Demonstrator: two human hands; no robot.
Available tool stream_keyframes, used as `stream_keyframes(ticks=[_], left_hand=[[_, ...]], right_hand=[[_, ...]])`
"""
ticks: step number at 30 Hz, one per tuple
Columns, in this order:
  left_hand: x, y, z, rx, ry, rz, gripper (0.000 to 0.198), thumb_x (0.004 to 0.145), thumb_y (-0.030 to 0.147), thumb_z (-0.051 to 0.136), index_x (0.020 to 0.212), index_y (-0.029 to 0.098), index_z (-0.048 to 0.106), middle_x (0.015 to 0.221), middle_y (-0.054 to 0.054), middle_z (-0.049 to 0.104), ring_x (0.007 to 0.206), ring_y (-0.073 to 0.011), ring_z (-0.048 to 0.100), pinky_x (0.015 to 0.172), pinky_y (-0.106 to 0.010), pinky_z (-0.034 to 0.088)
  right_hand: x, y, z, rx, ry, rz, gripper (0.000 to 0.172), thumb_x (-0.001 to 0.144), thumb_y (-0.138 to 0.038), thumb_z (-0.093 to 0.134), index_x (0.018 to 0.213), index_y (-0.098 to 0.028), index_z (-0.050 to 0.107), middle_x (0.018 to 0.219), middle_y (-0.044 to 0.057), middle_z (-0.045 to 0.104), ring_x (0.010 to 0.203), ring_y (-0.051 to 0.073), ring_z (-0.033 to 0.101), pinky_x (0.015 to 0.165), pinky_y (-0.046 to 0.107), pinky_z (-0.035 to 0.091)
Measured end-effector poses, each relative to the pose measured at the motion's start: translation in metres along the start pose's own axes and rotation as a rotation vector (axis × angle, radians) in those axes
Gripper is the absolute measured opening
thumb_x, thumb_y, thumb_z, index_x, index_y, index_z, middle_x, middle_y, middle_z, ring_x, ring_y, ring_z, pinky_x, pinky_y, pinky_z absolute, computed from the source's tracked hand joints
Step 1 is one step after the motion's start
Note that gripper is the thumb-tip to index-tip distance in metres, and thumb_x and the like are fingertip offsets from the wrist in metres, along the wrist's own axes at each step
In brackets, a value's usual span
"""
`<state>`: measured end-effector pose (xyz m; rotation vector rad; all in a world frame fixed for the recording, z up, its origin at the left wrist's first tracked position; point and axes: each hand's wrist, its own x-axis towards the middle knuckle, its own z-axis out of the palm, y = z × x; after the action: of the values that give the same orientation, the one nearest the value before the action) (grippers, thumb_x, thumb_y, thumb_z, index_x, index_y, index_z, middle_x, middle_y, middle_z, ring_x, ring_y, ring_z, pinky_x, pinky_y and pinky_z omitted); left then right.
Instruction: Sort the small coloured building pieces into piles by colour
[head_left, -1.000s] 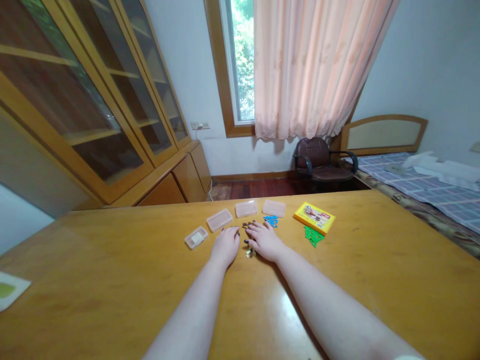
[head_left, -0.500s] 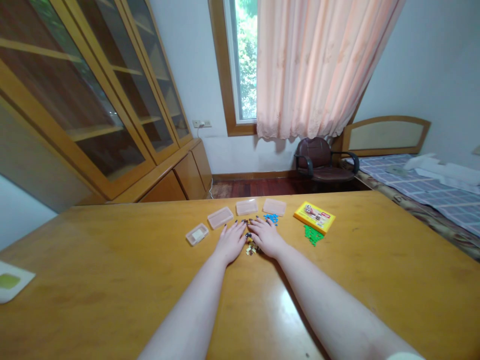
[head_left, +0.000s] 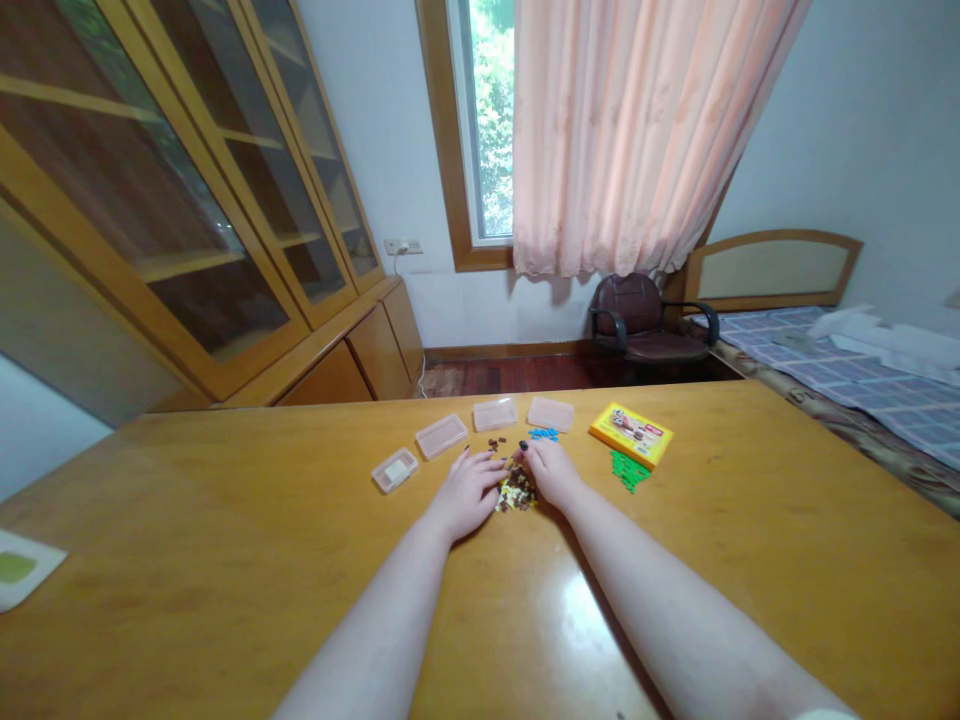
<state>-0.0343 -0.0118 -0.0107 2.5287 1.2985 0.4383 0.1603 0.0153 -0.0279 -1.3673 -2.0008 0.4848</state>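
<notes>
A small pile of mixed cream, yellow and brown toy bricks (head_left: 516, 493) lies on the table between my hands. My left hand (head_left: 465, 493) rests at the pile's left side, palm down, fingers stretched out and reaching over its edge. On the right side of the pile, my right hand (head_left: 555, 474) has its fingers bent and drawn together; anything between the fingertips is too small to make out. A few brown bricks (head_left: 496, 443) lie apart, just beyond my left fingertips. Blue bricks (head_left: 544, 434) sit beyond my right hand.
Along the far side stand clear plastic boxes (head_left: 441, 437), several in an arc, one with a whitish item inside. A yellow box (head_left: 631, 434) lies to the right, with green bricks (head_left: 630, 471) before it. A white-and-green object (head_left: 30, 568) lies at the table's left edge.
My right hand has drawn back slightly to the right and its fingers have curled in. The left fingers now reach further right over the pile. More of the pile and the brown bricks show.
</notes>
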Motion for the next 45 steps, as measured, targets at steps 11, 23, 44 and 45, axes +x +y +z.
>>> stream_keyframes(ticks=[11,23,44,45], left_hand=[[-0.003,-0.004,-0.002,0.024,0.116,-0.074,0.034,0.080,0.016,0.048,0.104,0.025,0.069,0.118,-0.003,0.065,0.116,-0.0211,0.052,0.109,-0.046,0.029],[-0.004,0.000,-0.004,0.053,0.053,-0.071,0.039,0.080,0.014,0.046,0.111,0.028,0.066,0.113,-0.002,0.067,0.118,-0.0218,0.050,0.112,-0.052,0.019],[-0.003,0.000,0.005,0.098,0.029,-0.041,0.042,0.080,0.016,0.048,0.115,0.032,0.064,0.132,-0.002,0.054,0.130,-0.0248,0.038,0.113,-0.053,0.019],[-0.003,-0.001,0.006,0.108,0.030,-0.055,0.042,0.081,0.016,0.048,0.116,0.032,0.063,0.133,-0.002,0.053,0.130,-0.0255,0.037,0.113,-0.054,0.019]], right_hand=[[0.001,-0.001,-0.002,-0.134,0.007,0.029,0.042,0.095,-0.030,0.033,0.075,-0.018,0.068,0.075,0.004,0.069,0.075,0.016,0.059,0.069,0.024,0.035],[0.001,0.001,-0.001,-0.106,0.005,-0.023,0.044,0.095,-0.029,0.035,0.071,-0.018,0.071,0.073,0.003,0.069,0.076,0.016,0.057,0.073,0.026,0.035],[0.002,0.001,0.002,-0.142,-0.018,0.011,0.042,0.096,-0.029,0.034,0.081,-0.019,0.073,0.085,0.005,0.067,0.086,0.017,0.054,0.081,0.028,0.034],[0.002,0.001,0.002,-0.145,-0.019,0.011,0.042,0.096,-0.028,0.034,0.081,-0.019,0.073,0.085,0.005,0.067,0.086,0.017,0.054,0.081,0.028,0.034]])
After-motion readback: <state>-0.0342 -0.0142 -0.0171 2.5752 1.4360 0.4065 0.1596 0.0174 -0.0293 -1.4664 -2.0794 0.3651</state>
